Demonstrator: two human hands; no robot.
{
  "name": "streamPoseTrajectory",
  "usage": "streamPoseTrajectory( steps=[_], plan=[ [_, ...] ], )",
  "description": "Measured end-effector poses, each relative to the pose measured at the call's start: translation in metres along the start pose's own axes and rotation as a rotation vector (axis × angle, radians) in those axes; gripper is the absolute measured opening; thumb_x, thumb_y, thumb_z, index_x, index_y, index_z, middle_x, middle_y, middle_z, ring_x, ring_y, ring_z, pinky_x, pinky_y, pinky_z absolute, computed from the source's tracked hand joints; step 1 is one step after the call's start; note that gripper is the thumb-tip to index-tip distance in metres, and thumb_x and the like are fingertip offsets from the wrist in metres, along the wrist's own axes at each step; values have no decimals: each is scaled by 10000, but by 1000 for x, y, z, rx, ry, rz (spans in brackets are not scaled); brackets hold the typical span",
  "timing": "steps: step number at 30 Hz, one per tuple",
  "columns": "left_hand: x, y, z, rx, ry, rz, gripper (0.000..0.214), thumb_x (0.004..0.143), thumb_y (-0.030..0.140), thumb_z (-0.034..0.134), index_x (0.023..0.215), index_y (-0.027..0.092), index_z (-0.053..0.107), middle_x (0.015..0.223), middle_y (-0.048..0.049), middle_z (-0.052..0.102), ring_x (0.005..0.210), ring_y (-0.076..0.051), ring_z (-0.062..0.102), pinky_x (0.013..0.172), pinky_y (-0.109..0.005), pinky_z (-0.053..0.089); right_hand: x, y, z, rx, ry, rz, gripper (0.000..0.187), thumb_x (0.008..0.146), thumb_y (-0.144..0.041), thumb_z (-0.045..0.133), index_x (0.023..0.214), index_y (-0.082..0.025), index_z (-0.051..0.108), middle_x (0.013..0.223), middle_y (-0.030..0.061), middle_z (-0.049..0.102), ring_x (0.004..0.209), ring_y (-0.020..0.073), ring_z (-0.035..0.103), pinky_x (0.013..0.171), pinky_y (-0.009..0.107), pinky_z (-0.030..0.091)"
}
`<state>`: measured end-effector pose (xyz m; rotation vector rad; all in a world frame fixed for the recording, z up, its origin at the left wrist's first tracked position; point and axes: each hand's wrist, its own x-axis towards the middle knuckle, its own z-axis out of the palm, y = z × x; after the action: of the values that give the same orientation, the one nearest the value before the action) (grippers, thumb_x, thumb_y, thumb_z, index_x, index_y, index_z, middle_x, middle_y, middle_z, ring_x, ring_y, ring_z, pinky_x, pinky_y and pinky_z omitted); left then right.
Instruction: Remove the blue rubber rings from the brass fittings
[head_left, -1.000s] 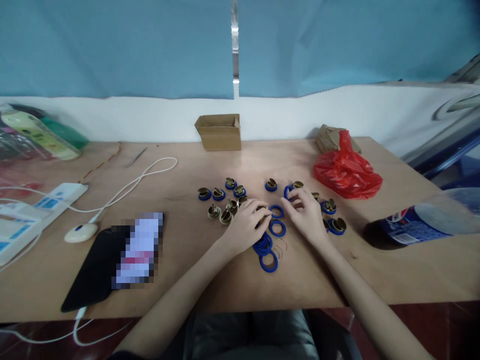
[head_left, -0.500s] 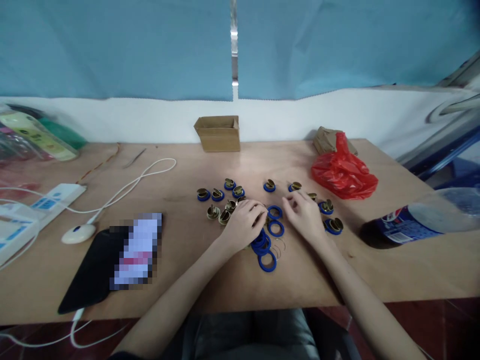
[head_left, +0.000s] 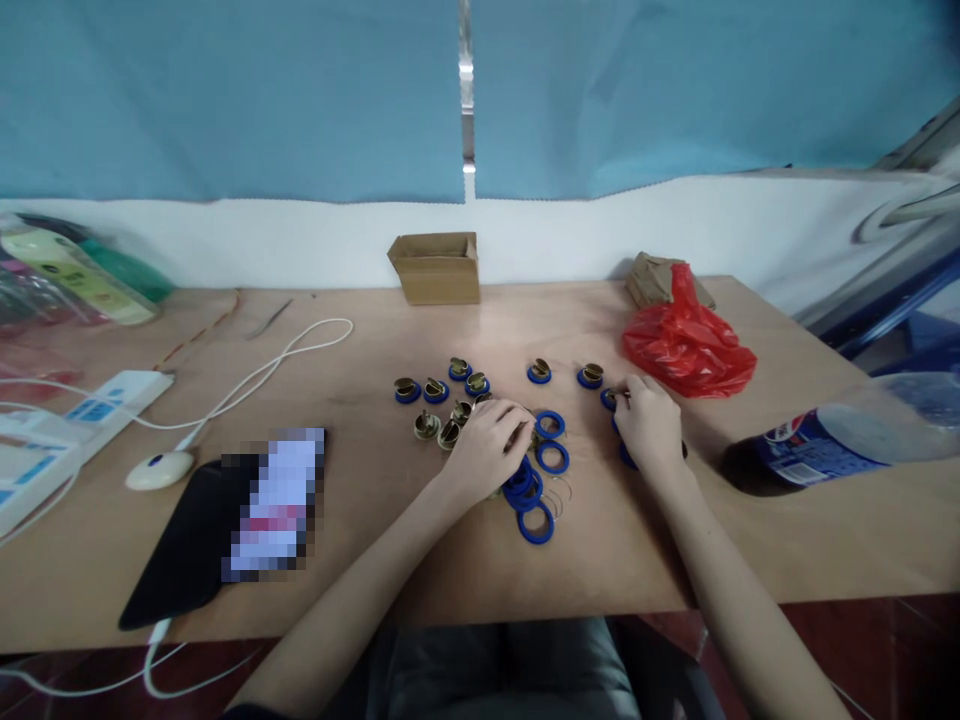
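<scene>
My left hand (head_left: 491, 445) rests among the small parts, fingers curled together over something I cannot make out. Beside its fingertips lie loose blue rings (head_left: 550, 425), some heaped below the hand. To its left are round brass pieces with raised flaps (head_left: 427, 426), several in pale rings and several in blue rings. My right hand (head_left: 649, 420) is at the right-hand group, fingertips pinched at a brass piece with a blue ring (head_left: 609, 399). Its palm hides parts of other blue-ringed pieces. Another brass piece in a blue ring (head_left: 591, 376) sits just beyond.
A small open cardboard box (head_left: 439, 270) stands by the wall. A red plastic bag (head_left: 688, 345) and a lying cola bottle (head_left: 817, 440) are at the right. On the left are a phone (head_left: 277, 505), a black pad (head_left: 187, 550), white cables and a power strip (head_left: 112, 410).
My right hand has moved right, from beside the loose blue rings to the right-hand brass pieces, and its fingers have closed at one. My left hand has stayed in place.
</scene>
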<state>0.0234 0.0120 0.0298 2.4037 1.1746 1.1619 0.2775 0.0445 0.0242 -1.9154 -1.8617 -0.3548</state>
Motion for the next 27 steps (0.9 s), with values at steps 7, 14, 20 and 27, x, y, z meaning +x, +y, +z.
streamPoseTrajectory(
  steps=[7,14,20,27],
  plan=[
    [1,4,-2,-90,25,-52,155,968,185,526,913,191,671,954,-62,713,930,-202,665,884,-375,513,-1,-20,-17,465,155,-125,137,938,-212,527,855,-214,636,854,69,682,778,224,646,692,338,487],
    [2,11,-5,-308,19,-213,257,924,313,639,1151,193,651,1079,-79,751,992,-229,702,900,-386,543,-24,-64,-31,775,270,-261,78,950,-207,592,912,-239,652,860,39,716,806,210,681,756,370,546],
    [0,3,3,-581,6,-333,266,914,343,649,1131,192,627,1108,-77,723,1019,-220,694,908,-365,559,-40,-81,-29,850,165,-358,91,950,-194,586,969,-245,659,912,56,708,852,220,685,757,384,565],
    [1,2,4,-672,6,-328,192,938,260,593,1113,184,619,1080,-83,712,1019,-211,689,916,-360,561,-40,-82,-32,873,104,-297,133,943,-214,585,1071,-246,602,922,45,643,780,191,630,707,354,550]
  ],
)
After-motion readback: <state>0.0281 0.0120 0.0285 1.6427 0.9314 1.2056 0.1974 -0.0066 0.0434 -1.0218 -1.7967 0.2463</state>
